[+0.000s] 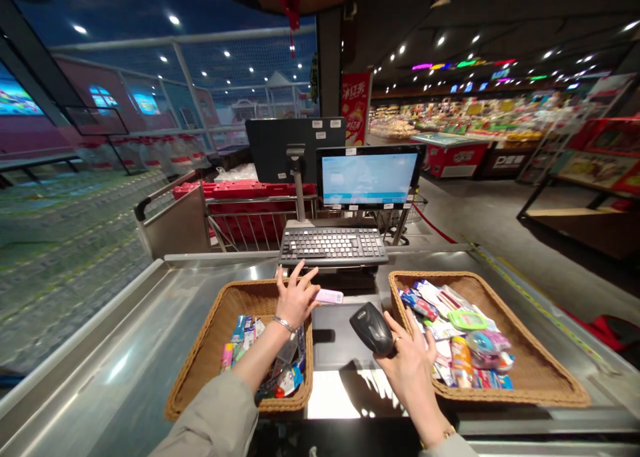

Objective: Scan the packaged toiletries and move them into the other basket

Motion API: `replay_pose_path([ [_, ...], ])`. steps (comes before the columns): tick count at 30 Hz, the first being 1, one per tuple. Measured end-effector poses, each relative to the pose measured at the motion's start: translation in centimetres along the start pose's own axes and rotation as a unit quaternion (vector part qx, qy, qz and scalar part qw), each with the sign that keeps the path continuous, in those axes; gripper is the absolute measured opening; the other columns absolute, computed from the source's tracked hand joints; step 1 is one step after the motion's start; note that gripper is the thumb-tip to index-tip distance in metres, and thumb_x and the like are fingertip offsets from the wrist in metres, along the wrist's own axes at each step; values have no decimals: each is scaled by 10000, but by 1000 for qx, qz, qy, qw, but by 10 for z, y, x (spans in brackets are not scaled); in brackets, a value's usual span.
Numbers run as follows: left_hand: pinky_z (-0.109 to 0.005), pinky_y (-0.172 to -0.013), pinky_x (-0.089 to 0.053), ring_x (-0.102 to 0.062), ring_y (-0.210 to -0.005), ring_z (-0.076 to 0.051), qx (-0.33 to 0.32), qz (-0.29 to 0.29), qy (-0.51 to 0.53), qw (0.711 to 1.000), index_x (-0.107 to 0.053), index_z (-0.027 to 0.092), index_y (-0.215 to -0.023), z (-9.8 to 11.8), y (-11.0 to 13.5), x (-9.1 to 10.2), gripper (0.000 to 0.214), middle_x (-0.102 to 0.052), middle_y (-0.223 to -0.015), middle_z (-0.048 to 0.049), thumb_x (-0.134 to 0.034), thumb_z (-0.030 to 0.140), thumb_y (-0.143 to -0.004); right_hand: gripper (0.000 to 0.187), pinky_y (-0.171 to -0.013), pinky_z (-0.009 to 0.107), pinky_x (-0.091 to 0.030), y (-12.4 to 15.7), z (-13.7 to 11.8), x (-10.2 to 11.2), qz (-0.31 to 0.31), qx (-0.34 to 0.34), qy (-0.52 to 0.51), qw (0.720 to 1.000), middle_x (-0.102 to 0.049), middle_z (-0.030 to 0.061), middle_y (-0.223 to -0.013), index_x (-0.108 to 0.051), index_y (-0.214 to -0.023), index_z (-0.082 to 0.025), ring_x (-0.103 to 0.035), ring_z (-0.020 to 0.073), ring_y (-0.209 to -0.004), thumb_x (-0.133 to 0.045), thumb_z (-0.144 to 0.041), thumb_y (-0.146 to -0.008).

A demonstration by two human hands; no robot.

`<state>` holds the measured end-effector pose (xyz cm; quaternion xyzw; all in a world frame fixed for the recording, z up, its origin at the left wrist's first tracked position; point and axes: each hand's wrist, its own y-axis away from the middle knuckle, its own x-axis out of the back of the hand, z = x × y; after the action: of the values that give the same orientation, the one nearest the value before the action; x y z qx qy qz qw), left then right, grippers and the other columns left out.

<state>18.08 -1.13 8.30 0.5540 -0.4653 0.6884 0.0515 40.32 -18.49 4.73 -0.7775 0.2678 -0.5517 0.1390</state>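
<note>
My left hand (296,298) is above the right side of the left wicker basket (197,350). Its thumb and a finger pinch a small pink package (329,297) with a barcode on its face, the other fingers spread. A black handheld barcode scanner (371,328) is in my right hand (411,360), its head tilted toward the package but apart from it. Beside that hand, the right wicker basket (543,370) holds several colourful packaged goods, among them a green-framed item (467,319) and an orange bottle (461,362). Smaller packages lie in the left basket, partly behind my forearm.
Both baskets stand on a metal counter (125,323). A black keyboard (333,245) sits beyond them, below a lit screen (370,177) and a second monitor (295,147) seen from behind. A metal cart with red contents (250,190) stands behind; shop shelves are farther off.
</note>
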Motion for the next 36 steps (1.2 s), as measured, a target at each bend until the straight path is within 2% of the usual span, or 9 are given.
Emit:
replay_pose_path([
  [6, -729, -1118, -20, -337, -1403, -351, -14, 6, 3, 1000, -684, 301, -940, 8, -8, -2, 180, -578, -1380, -34, -717, 315, -764, 196, -1088, 611, -130, 1, 5, -1, 9, 3, 2, 1000, -637, -9, -1270, -687, -850, -267, -325, 333, -1366, -607, -215, -679],
  [17, -715, -1129, 25, -330, -1409, -338, -30, 7, 9, 999, -666, 300, -947, 15, -17, -8, 193, -560, -1401, -1, -724, 328, -765, 272, -1085, 613, -140, 2, 7, 7, 20, -12, 2, 1000, -660, 26, -1230, -705, -946, -266, -366, 350, -1350, -609, -203, -699],
  [23, -740, -1118, 0, -329, -1408, -354, -45, 9, 20, 999, -679, 297, -951, 21, -22, -9, 187, -568, -1391, -29, -710, 301, -767, 279, -1105, 604, -113, 2, 10, 10, 10, -25, 21, 999, -657, 30, -1235, -716, -964, -269, -354, 337, -1360, -590, -217, -721],
  [29, -733, -1122, 0, -323, -1413, -344, -47, 5, 26, 999, -678, 300, -946, 26, -26, -12, 189, -572, -1387, -25, -714, 298, -760, 352, -1113, 609, -103, 5, 16, 13, 6, -36, 27, 999, -653, 33, -1240, -685, -1078, -280, -347, 317, -1364, -568, -248, -748],
  [36, -737, -1116, -6, -336, -1404, -350, -62, 13, 35, 997, -679, 297, -947, 34, -33, -15, 181, -581, -1377, -32, -709, 318, -770, 193, -1098, 619, -96, 12, 27, 16, 24, -48, 19, 998, -651, 26, -1244, -706, -882, -262, -312, 330, -1382, -578, -259, -738],
])
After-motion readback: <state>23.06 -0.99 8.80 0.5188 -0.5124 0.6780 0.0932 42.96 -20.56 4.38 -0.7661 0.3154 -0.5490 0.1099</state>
